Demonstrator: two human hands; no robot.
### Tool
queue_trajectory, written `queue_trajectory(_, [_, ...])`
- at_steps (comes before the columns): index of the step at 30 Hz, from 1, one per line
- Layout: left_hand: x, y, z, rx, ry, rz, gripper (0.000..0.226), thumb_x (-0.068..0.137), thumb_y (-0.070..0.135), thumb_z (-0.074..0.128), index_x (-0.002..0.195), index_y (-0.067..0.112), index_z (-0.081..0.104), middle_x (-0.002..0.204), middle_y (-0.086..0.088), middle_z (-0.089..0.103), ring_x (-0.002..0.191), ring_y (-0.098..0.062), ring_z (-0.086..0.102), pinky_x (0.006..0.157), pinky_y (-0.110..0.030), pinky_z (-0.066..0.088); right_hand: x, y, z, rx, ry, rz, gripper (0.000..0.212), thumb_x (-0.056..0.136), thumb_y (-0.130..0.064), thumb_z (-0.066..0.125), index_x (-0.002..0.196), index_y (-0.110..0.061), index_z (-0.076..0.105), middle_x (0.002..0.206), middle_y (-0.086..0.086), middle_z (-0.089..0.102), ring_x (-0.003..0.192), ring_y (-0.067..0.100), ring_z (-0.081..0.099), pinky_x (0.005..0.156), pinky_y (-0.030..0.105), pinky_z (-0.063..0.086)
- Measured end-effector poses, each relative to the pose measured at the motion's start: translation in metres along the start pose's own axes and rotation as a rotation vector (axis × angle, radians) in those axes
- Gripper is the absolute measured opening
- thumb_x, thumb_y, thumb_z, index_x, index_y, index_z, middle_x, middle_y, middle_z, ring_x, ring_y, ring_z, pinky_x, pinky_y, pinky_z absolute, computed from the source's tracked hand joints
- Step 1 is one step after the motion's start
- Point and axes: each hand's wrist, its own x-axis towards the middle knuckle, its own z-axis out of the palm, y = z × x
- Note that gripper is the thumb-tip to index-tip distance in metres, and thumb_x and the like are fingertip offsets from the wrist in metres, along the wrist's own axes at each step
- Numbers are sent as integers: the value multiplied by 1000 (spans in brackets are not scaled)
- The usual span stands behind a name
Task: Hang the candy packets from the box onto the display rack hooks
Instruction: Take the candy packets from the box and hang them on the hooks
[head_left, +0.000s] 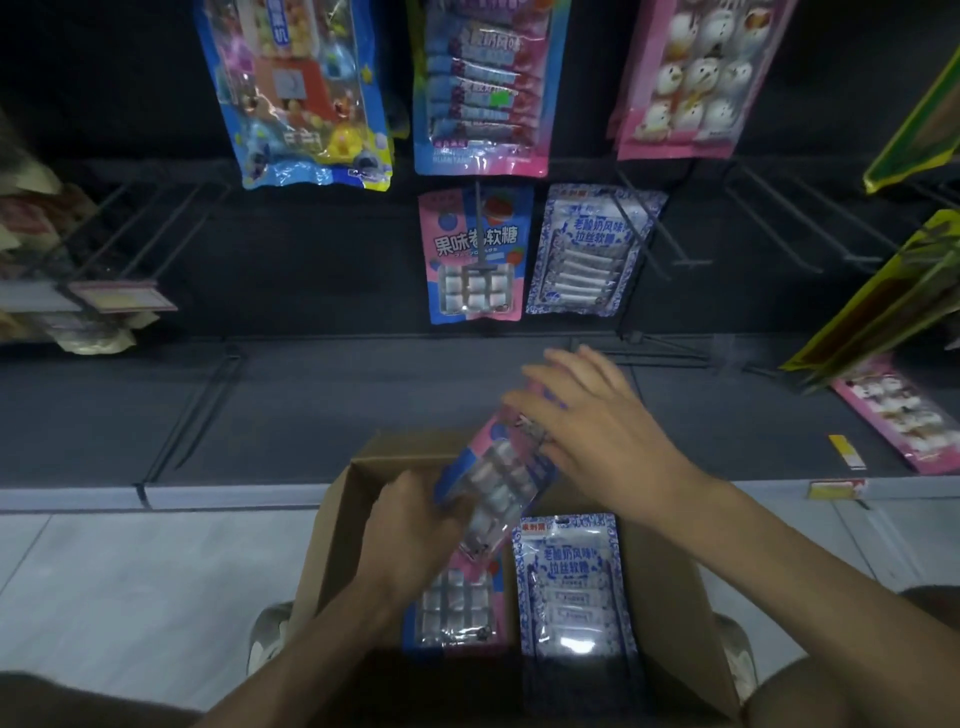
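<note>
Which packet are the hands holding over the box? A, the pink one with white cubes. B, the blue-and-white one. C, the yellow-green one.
A: the left hand grips the lower end of the pink packet, the right hand touches its top; the blue-and-white packet lies in the box.

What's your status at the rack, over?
Left hand grips pink packet, held over box. Right hand flat on its top end. Not yet hung; matching hook ahead, nothing seen in the way.
</note>
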Motion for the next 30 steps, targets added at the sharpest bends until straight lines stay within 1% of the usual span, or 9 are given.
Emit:
queue_trajectory(3, [1,6,-8,-359,38,-54,10,95,15,77,87,9,78,79,-3,80,71,-19,78,57,-37,60,-5,20,-11,-57,91,170,78,75,-21,89,146,-25,57,149,13,55,145,42,44,123,64,25])
queue_trajectory(6, [3,12,-7,-642,-51,-174,13,92,16,79,99,5,80,95,-13,81,91,-34,79,80,-54,64,-10,31,-17,92,109,391,72,87,-39,78,152,-24,50,150,15,51,144,40,43,121,58,32])
queue_trajectory(9, [6,14,-3,-794,-137,-258,37,85,29,83,109,2,78,110,-22,77,102,-44,75,92,-67,57,-13,35,-19,430,-24,623,83,92,-48,74,161,-29,33,152,6,46,145,28,41,115,44,37])
queue_trajectory(13, [8,18,0,-957,-254,-282,45,88,26,79,119,-6,70,118,-28,73,108,-50,71,86,-56,63,-9,33,-15,960,-78,890,94,85,-56,81,161,-25,33,149,-4,54,139,18,53,116,42,43])
queue_trajectory(16, [8,22,2,-1004,-284,-271,43,87,21,79,119,-6,71,118,-26,74,111,-46,71,90,-51,62,-9,33,-7,1359,4,1008,91,64,-68,92,139,-26,62,130,-7,73,120,20,70,114,51,47])
queue_trajectory(19, [9,21,8,-942,-303,-232,48,78,19,89,115,-8,72,119,-27,73,115,-49,68,92,-53,62,-12,32,-7,1503,133,990,51,76,-50,90,116,-20,79,112,0,81,112,27,75,112,54,49])
queue_trajectory(23, [8,23,14,-859,-304,-192,38,70,17,93,95,-4,75,113,-22,76,108,-45,72,91,-51,61,-21,29,-13,1589,238,1039,30,86,-29,84,105,-6,81,105,13,81,110,40,74,99,48,59])
queue_trajectory(26, [13,28,11,-844,-248,-135,32,81,22,83,109,9,80,115,-17,78,106,-37,75,93,-48,58,-25,26,-10,1593,256,1074,28,85,-32,85,100,-8,82,105,14,81,112,40,73,108,54,54])
queue_trajectory(30, [27,39,0,-820,-70,-82,42,85,44,84,113,14,75,106,-21,76,88,-42,73,72,-49,61,-26,23,-4,1600,219,1052,33,84,-39,86,92,-8,82,106,16,80,110,40,74,111,56,51])
